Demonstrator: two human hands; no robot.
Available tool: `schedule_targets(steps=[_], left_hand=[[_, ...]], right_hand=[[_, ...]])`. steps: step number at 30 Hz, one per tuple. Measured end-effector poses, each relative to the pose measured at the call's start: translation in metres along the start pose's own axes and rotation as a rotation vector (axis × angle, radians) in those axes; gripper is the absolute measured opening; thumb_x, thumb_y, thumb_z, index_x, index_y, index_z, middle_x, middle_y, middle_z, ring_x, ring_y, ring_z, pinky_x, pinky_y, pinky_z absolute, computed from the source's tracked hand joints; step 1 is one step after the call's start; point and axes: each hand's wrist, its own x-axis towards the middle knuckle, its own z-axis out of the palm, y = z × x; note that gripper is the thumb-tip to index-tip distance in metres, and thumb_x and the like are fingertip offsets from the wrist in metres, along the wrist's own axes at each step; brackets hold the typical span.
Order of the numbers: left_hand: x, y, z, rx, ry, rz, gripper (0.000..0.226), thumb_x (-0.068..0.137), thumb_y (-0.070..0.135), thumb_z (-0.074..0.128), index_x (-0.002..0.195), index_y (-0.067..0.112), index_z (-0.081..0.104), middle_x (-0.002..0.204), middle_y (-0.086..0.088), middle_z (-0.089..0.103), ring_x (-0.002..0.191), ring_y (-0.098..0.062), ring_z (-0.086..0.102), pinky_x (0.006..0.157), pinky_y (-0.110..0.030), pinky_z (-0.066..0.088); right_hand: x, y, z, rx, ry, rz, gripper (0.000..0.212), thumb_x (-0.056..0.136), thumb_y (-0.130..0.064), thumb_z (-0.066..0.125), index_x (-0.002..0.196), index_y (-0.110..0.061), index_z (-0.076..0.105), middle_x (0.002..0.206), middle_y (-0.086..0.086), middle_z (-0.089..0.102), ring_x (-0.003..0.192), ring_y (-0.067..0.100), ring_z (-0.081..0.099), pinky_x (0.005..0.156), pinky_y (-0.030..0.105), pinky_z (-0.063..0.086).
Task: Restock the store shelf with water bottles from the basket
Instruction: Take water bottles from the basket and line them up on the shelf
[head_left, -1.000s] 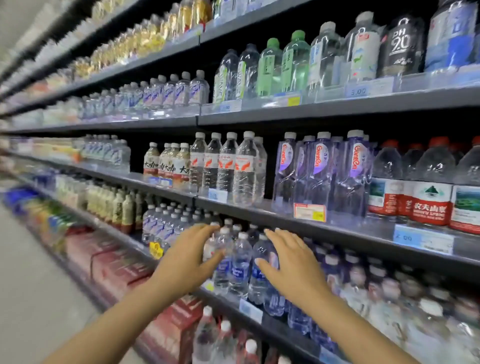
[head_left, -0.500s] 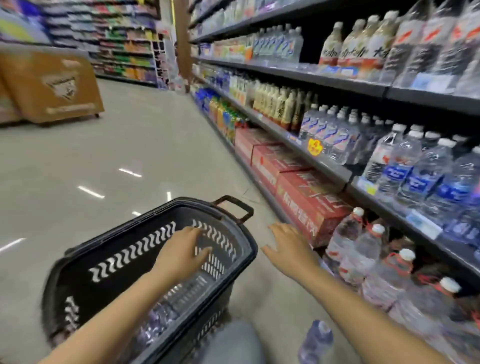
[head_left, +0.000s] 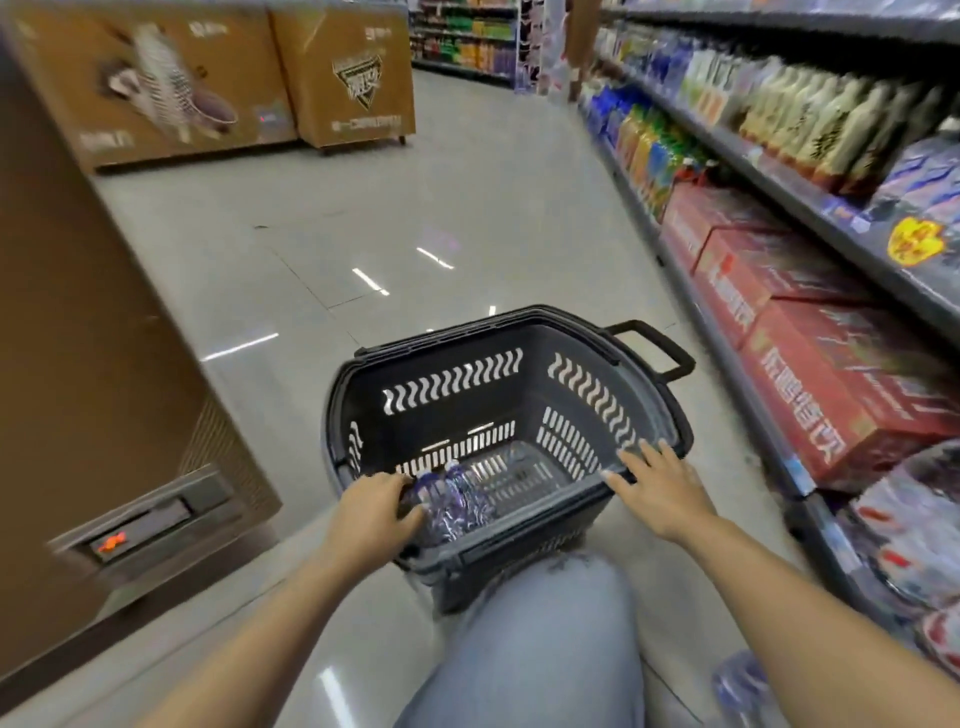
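A black plastic basket (head_left: 519, 318) stands on the floor in front of me. A few water bottles (head_left: 460, 501) with purple-blue labels lie in its near left corner. My left hand (head_left: 371, 514) reaches over the near rim, and its fingers and thumb curl round the end of one of these bottles. Over the near right rim my right hand (head_left: 660, 493) lies with its fingers spread, holding nothing. The store shelf (head_left: 810, 208) runs along the right side, blurred.
Red cartons (head_left: 831, 374) sit on the shelf's bottom level, with drinks above them. A brown freezer cabinet (head_left: 93, 332) stands close on the left. My knee in light jeans (head_left: 545, 634) is just behind the basket. One bottle (head_left: 737, 686) lies on the floor at lower right.
The view swung from the shelf down to the basket. Both hands left the shelf bottles and dropped to the basket; the left went inside onto a bottle, the right onto the rim.
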Motion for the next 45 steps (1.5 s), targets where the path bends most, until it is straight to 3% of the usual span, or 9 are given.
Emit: schedule_targets(steps=[4,8,16,23,29,32,35,37,45], left_hand=[[-0.003,-0.001,0.005,0.006,0.041,-0.002,0.044,0.084,0.057,0.055,0.103,0.020,0.067,0.100,0.003,0.068,0.102,-0.018,0.060,0.103,-0.038,0.029],[0.010,-0.006,0.005,-0.032,0.043,-0.023,0.043,0.085,0.056,0.059,0.111,0.022,0.065,0.107,0.006,0.066,0.109,-0.014,0.057,0.110,-0.037,0.020],[0.037,0.001,0.018,0.052,0.062,-0.026,0.045,0.083,0.061,0.058,0.109,0.026,0.068,0.093,0.011,0.067,0.097,-0.012,0.059,0.103,-0.036,0.030],[0.050,0.016,0.017,0.081,-0.046,0.022,0.054,0.080,0.065,0.059,0.117,0.026,0.063,0.098,0.009,0.069,0.099,-0.011,0.059,0.102,-0.033,0.025],[0.053,0.005,0.007,0.168,-0.150,0.053,0.042,0.083,0.067,0.053,0.104,0.032,0.066,0.093,0.010,0.070,0.097,-0.010,0.059,0.104,-0.029,0.024],[0.040,-0.002,0.001,0.183,-0.162,0.043,0.038,0.081,0.063,0.059,0.105,0.034,0.064,0.096,0.011,0.069,0.100,-0.010,0.057,0.102,-0.028,0.023],[0.024,-0.009,-0.003,0.208,-0.180,0.043,0.038,0.080,0.062,0.061,0.107,0.036,0.063,0.096,0.013,0.069,0.098,-0.007,0.057,0.101,-0.028,0.024],[0.013,-0.017,-0.004,0.233,-0.186,0.049,0.040,0.079,0.065,0.060,0.106,0.036,0.063,0.092,0.015,0.069,0.094,-0.005,0.058,0.099,-0.027,0.024],[0.003,-0.014,-0.016,0.240,-0.225,0.055,0.048,0.077,0.071,0.056,0.106,0.034,0.059,0.100,0.015,0.067,0.091,-0.005,0.060,0.094,-0.031,0.037]], right_hand=[[-0.003,0.002,0.010,0.020,-0.002,0.007,0.068,0.094,-0.063,0.019,0.152,-0.030,0.008,0.160,0.001,-0.009,0.146,0.021,-0.012,0.117,0.044,0.005],[-0.004,0.001,0.017,0.080,0.036,0.010,0.068,0.094,-0.063,0.016,0.152,-0.029,0.006,0.159,0.002,-0.014,0.145,0.021,-0.018,0.117,0.043,-0.002],[0.002,0.010,0.026,0.068,0.134,0.028,0.070,0.095,-0.061,0.012,0.152,-0.021,0.012,0.159,0.010,-0.008,0.146,0.026,-0.015,0.118,0.040,-0.002],[0.002,0.023,0.028,0.055,0.155,0.052,0.070,0.095,-0.060,0.011,0.150,-0.018,0.019,0.159,0.014,-0.004,0.146,0.029,-0.013,0.119,0.041,-0.001],[-0.006,0.012,0.024,0.071,0.149,0.017,0.081,0.088,-0.072,0.016,0.147,-0.016,0.026,0.159,0.014,0.008,0.146,0.032,-0.008,0.118,0.042,-0.001],[-0.022,0.000,0.023,0.042,0.161,-0.032,0.079,0.089,-0.071,0.020,0.138,-0.012,0.038,0.150,0.018,0.029,0.144,0.032,0.012,0.119,0.041,0.008],[-0.042,-0.011,0.020,-0.017,0.201,-0.099,0.073,0.088,-0.071,0.025,0.123,-0.013,0.050,0.126,0.010,0.052,0.123,0.028,0.041,0.109,0.037,0.030],[-0.054,-0.019,0.019,-0.056,0.207,-0.130,0.070,0.088,-0.071,0.027,0.116,-0.013,0.055,0.116,0.007,0.057,0.111,0.025,0.048,0.094,0.034,0.038],[-0.046,-0.040,0.019,0.088,0.093,-0.259,0.049,0.096,-0.055,0.034,0.102,-0.011,0.056,0.102,0.006,0.056,0.103,0.024,0.049,0.074,0.031,0.035]])
